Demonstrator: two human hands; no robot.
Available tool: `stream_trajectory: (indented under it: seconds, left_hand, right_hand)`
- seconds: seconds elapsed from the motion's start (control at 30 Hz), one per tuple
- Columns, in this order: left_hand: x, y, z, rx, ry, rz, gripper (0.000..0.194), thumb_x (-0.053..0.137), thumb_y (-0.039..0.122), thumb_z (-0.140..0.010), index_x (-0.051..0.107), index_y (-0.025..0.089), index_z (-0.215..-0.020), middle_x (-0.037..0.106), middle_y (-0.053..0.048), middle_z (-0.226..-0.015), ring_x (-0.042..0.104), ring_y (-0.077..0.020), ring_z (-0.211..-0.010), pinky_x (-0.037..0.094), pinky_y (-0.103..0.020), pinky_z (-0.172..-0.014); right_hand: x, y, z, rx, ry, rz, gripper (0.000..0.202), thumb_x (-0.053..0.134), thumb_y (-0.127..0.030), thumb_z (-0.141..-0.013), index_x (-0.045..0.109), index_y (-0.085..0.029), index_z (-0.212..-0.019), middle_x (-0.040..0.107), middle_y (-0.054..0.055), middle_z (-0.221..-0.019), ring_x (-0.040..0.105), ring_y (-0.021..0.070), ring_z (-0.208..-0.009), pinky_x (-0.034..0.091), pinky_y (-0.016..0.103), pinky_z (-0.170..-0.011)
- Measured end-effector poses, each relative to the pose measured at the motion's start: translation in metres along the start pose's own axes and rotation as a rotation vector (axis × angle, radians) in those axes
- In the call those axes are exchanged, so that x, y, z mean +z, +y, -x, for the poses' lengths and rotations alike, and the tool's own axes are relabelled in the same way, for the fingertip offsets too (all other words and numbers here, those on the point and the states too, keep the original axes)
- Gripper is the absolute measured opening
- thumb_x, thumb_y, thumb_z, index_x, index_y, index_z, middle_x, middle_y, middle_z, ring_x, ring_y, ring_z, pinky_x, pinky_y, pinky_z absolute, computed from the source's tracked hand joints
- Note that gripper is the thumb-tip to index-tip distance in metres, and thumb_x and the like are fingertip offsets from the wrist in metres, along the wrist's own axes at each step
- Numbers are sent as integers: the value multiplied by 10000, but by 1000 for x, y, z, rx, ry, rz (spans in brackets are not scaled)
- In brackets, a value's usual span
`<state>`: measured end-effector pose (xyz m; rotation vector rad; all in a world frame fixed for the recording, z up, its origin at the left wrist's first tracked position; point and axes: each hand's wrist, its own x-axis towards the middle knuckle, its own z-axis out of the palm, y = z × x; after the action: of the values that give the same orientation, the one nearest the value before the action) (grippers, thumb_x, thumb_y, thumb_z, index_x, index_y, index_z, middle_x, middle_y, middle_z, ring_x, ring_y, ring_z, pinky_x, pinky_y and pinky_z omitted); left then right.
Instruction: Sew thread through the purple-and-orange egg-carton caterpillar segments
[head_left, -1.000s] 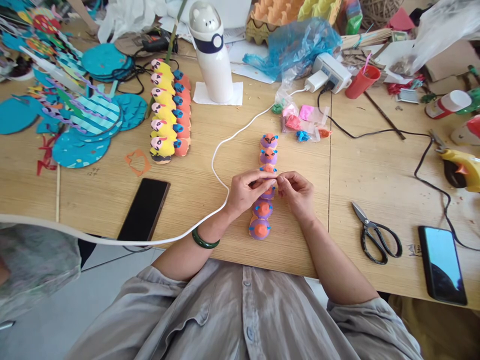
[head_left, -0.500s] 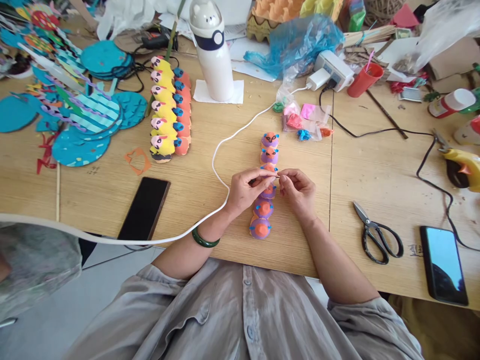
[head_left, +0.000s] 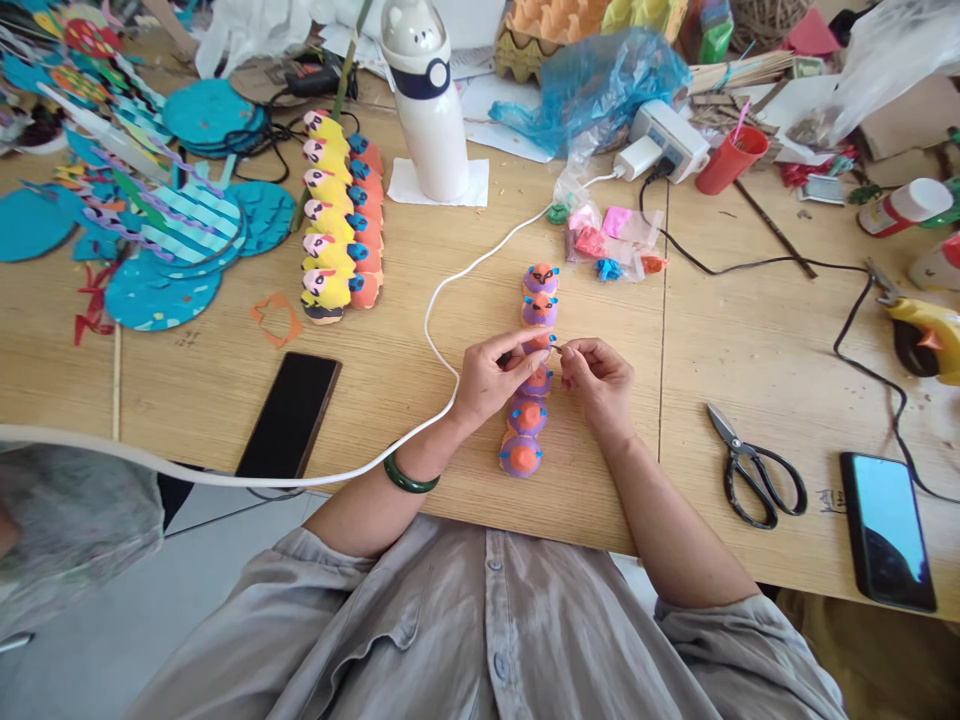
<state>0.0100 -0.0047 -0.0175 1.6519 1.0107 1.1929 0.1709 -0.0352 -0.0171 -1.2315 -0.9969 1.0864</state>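
Note:
A row of purple and orange clay heads with blue ears (head_left: 528, 417) lies on the wooden table. Over its middle is my left hand (head_left: 491, 378), fingers bent, with something dark and mostly hidden near the thumb. My right hand (head_left: 600, 380), just right of the row, pinches a tiny dark piece (head_left: 556, 348) between thumb and forefinger, close to the third head. The two farthest heads carry dark markings. Beyond the row lie small bags of pink clay (head_left: 589, 240) and a blue lump (head_left: 608, 269).
Black scissors (head_left: 742, 465) and a phone (head_left: 885, 528) lie at right, another phone (head_left: 290, 415) at left. A white cable (head_left: 427, 325) passes by my left wrist. A white bottle (head_left: 435, 130) and a yellow and red clay row (head_left: 328, 225) stand farther back.
My right fingertips have drawn slightly apart from my left fingertips, so the dark piece between them shows more clearly. My left hand is nearly still.

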Motion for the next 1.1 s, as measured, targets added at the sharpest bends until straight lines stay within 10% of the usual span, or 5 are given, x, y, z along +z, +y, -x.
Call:
stream_trajectory:
  seconds: [0.3, 1.1]
  left_hand:
    - [2, 1, 1, 78, -18, 11, 163, 703, 254, -934, 826, 199, -1025, 828, -65, -1007, 759, -152, -869, 584, -250, -810]
    - [2, -3, 1, 99, 30, -82, 153, 701, 270, -934, 827, 204, -990, 806, -34, -865, 666, -109, -681, 516, -220, -664]
  right_hand:
    - [3, -1, 2, 29, -33, -30, 411, 815, -604, -758, 677, -217, -767, 583, -53, -605, 481, 72, -486, 428, 218, -447]
    - [1, 2, 2, 68, -80, -91, 373, 799, -578, -793, 712, -223, -864, 561, -60, -606, 476, 75, -494, 458, 219, -465]
